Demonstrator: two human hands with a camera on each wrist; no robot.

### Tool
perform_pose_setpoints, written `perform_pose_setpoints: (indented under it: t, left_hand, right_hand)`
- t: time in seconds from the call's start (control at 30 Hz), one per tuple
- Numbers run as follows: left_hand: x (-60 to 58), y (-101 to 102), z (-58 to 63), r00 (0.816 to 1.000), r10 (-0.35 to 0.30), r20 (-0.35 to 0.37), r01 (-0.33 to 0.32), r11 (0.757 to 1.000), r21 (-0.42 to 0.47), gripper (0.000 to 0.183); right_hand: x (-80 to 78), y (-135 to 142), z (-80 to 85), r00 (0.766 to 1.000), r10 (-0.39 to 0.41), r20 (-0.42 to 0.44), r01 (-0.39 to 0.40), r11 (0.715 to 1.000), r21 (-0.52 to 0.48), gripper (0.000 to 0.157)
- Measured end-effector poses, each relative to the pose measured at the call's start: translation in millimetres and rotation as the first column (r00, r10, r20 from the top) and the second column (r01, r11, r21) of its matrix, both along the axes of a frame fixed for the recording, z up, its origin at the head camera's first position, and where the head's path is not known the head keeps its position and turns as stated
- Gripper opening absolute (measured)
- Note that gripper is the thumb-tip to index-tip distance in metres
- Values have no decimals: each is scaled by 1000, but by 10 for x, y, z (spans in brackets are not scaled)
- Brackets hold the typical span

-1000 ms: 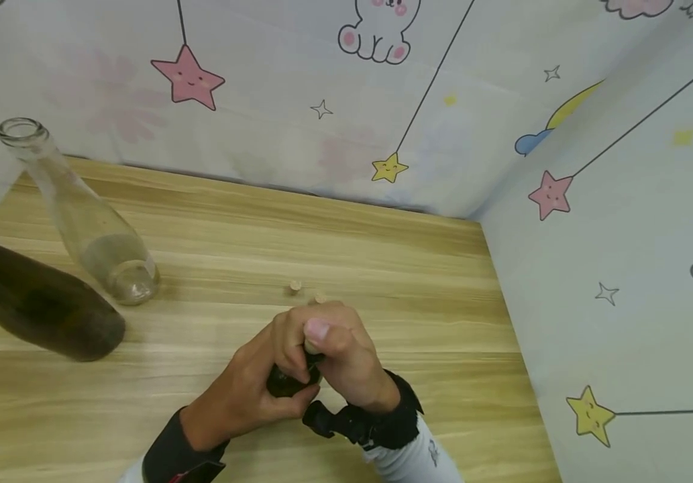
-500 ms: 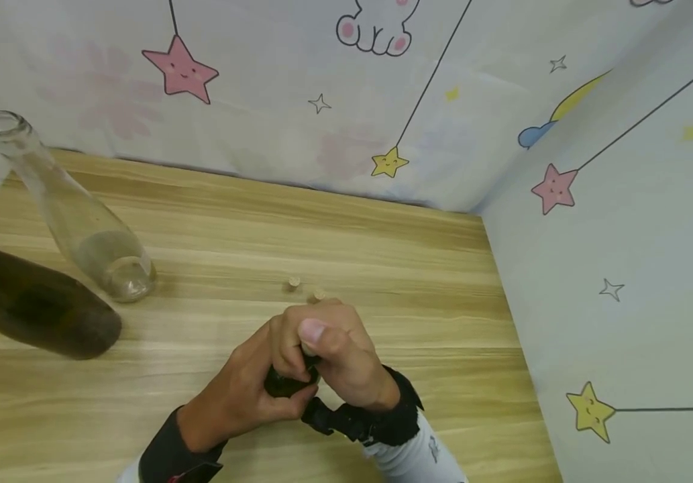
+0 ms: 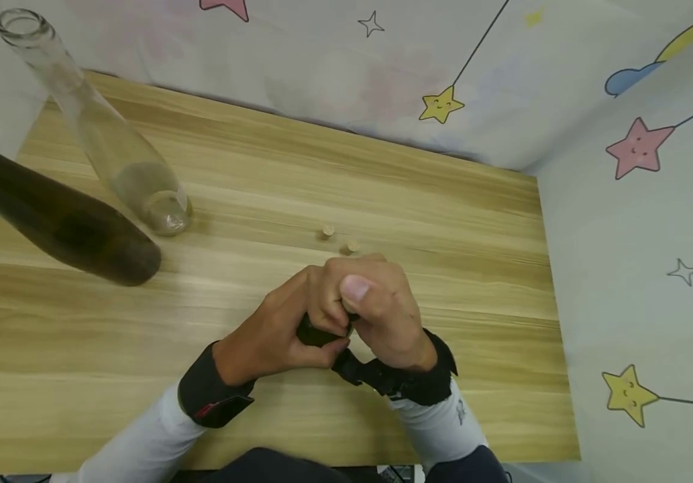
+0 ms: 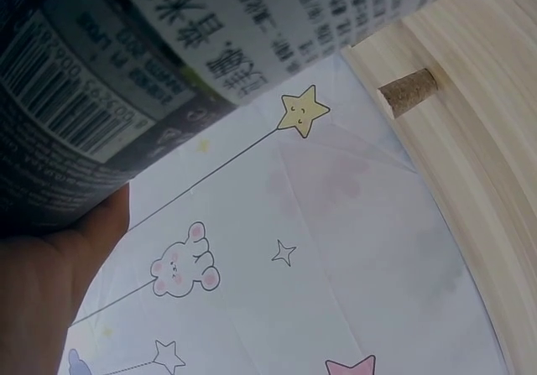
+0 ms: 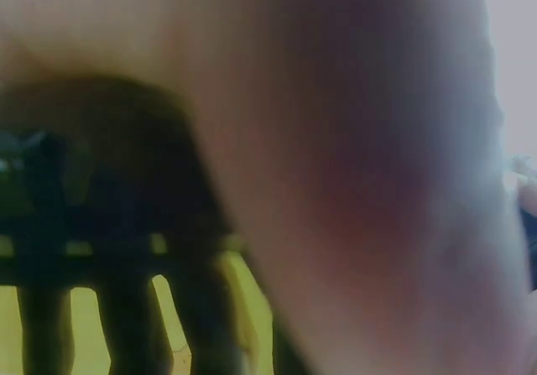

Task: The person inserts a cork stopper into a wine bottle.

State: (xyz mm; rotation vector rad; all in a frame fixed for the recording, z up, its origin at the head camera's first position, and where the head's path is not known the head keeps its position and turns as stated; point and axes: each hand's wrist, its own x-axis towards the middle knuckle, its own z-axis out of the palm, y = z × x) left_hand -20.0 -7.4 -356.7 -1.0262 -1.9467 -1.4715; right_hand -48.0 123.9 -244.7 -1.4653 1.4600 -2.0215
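A dark green bottle (image 3: 316,332) is in my left hand (image 3: 268,329), whose fingers and thumb wrap its body. In the left wrist view the bottle's printed label and barcode (image 4: 63,85) fill the upper left. At the bottle's top, my right hand (image 3: 385,315) has curled fingers, its thumb over a pale cork (image 3: 351,310) that barely shows beneath it. The mouth and most of the neck are hidden by this hand. Two small loose corks, a farther one (image 3: 327,231) and a nearer one (image 3: 351,247), lie on the table just beyond my hands.
To the left a clear glass bottle (image 3: 135,168) and a dark brown-green bottle (image 3: 80,231) stand upright. The wooden table (image 3: 479,255) meets patterned cloth walls (image 3: 334,80) at the back and right. The right wrist view is mostly blurred.
The head view has tilted down and shifted left, so everything sits higher and farther right in it. Both hands keep their hold on the bottle and cork with little visible movement.
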Motion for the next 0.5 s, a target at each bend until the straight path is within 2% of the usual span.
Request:
perform_pose_setpoints:
  t: [0.33,0.5]
  left_hand:
    - [23,17,-2,999,10,-33,-10,1000,15,35]
    - [12,9,0,1000,-4,-3,4,1000,17,42]
  right_hand:
    - [48,-5,-21,999,-26,-18,26,1000,-16,51]
    - [29,-5,-43,999,-42,-15,42,999,-5,55]
